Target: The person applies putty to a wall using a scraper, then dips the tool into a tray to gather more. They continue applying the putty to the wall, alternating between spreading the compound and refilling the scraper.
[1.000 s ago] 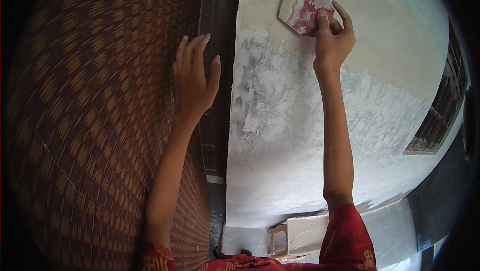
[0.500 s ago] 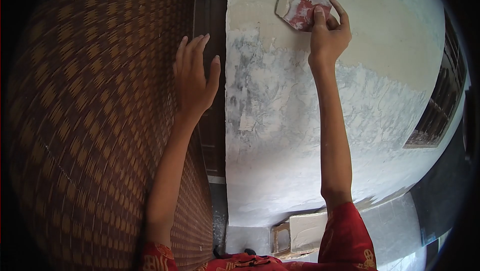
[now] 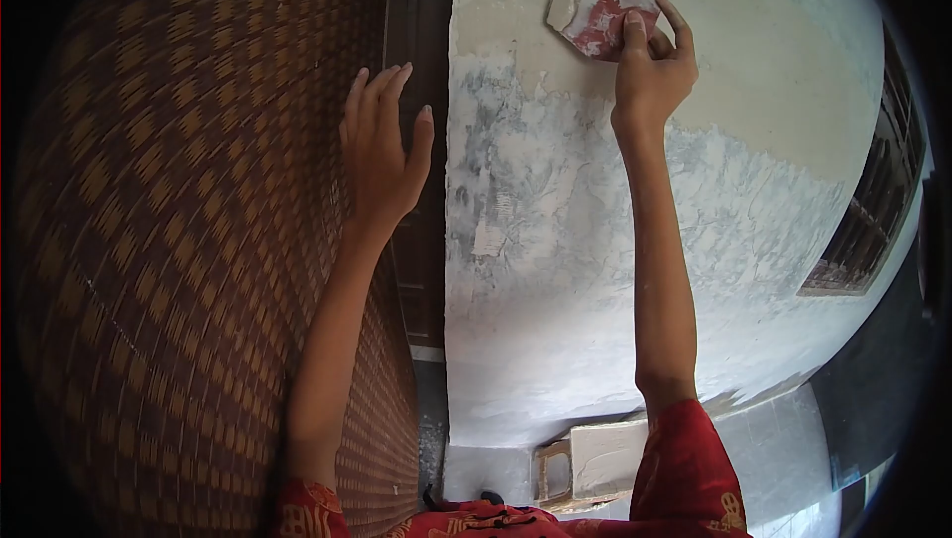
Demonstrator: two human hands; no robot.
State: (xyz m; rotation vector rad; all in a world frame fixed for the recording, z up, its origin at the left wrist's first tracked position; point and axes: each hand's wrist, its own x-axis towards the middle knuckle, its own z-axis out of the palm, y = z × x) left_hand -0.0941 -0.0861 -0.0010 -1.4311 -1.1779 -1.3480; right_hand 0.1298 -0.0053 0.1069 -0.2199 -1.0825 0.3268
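My right hand [image 3: 654, 77] pinches a flat red putty spreader [image 3: 613, 17] between thumb and fingers, high on the wall [image 3: 565, 211]. White smears cover much of the spreader, and a thick bead of cream putty sits along its left edge. That tool lies close against the wall; whether its edge touches is hard to tell. A smooth cream coat covers the upper wall, while lower down the surface is patchy white and grey. My left hand [image 3: 382, 146] is raised with fingers spread, holding nothing, near the woven panel and in front of the dark door.
A brown woven panel [image 3: 198, 231] fills the left side. Behind the gap stands a dark door [image 3: 416, 270]. Below are a putty-covered board [image 3: 607, 459] and a wooden frame-like piece [image 3: 555, 471]. A dark barred window opening [image 3: 873, 201] is at right.
My left hand appears slightly farther left and higher. My right hand and the putty spreader stay almost in the same place; the view has shifted slightly.
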